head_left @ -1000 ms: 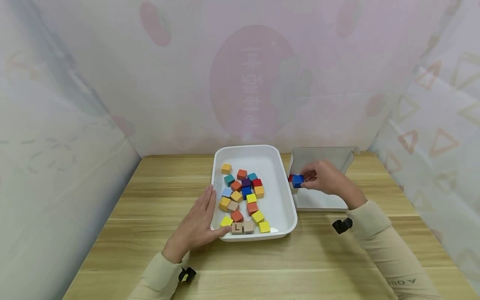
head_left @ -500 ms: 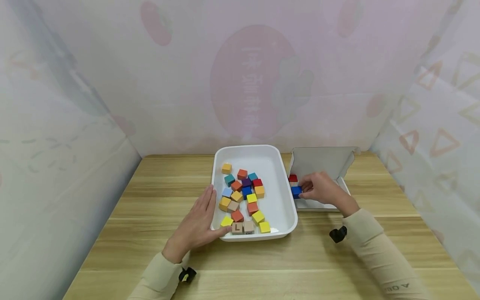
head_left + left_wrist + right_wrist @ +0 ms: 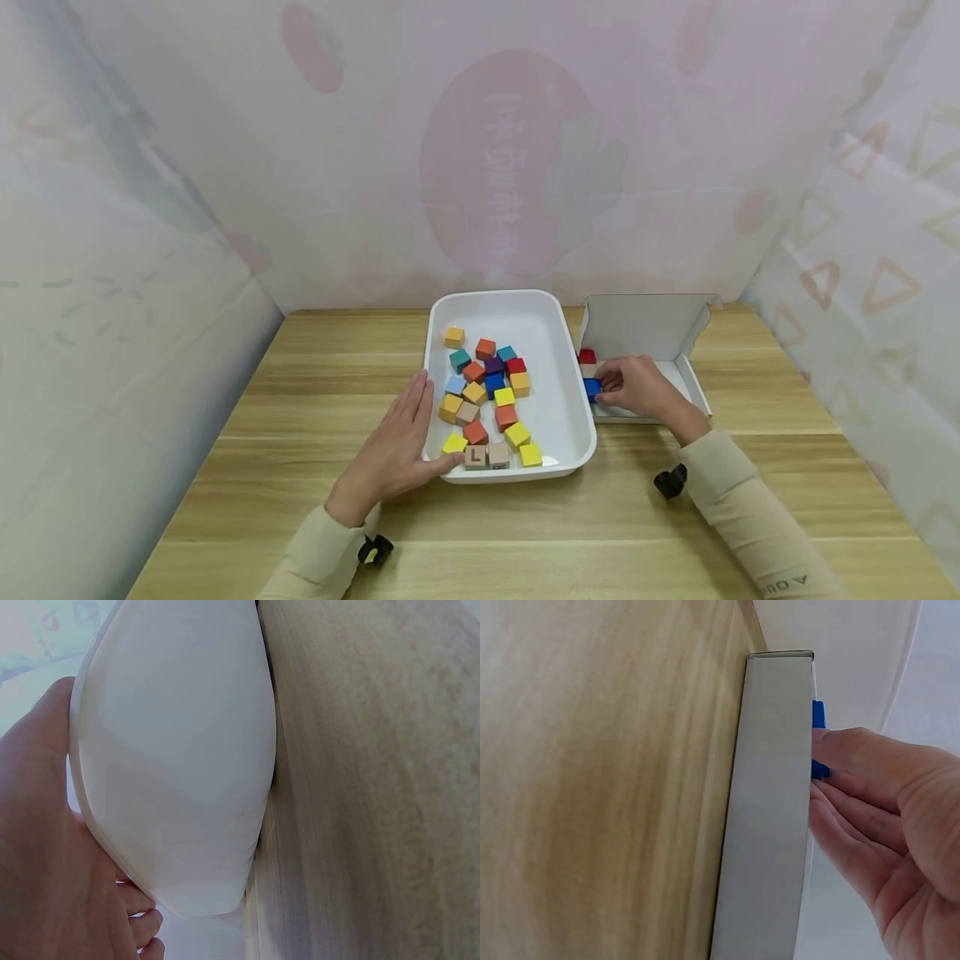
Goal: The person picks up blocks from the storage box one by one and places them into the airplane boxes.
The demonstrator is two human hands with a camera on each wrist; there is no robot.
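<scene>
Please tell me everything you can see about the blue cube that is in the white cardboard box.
The blue cube is a small block, plain deep blue, with a matte painted look. It sits upright inside the white cardboard box, against the box's left wall, near its front corner. Just behind it lies a pale cube, then a red cube, in one row. The right hand holds it with its fingertips. In the right wrist view only a blue edge shows above the box wall.

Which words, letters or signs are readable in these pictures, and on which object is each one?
"L": on the wooden block at the near edge of the white tray.
Letters on the right sleeve: upside down, too small to read surely.
Red print on the backdrop curtain: mirrored and faint, not readable.
Neighbouring wooden block: mark unreadable.
</scene>
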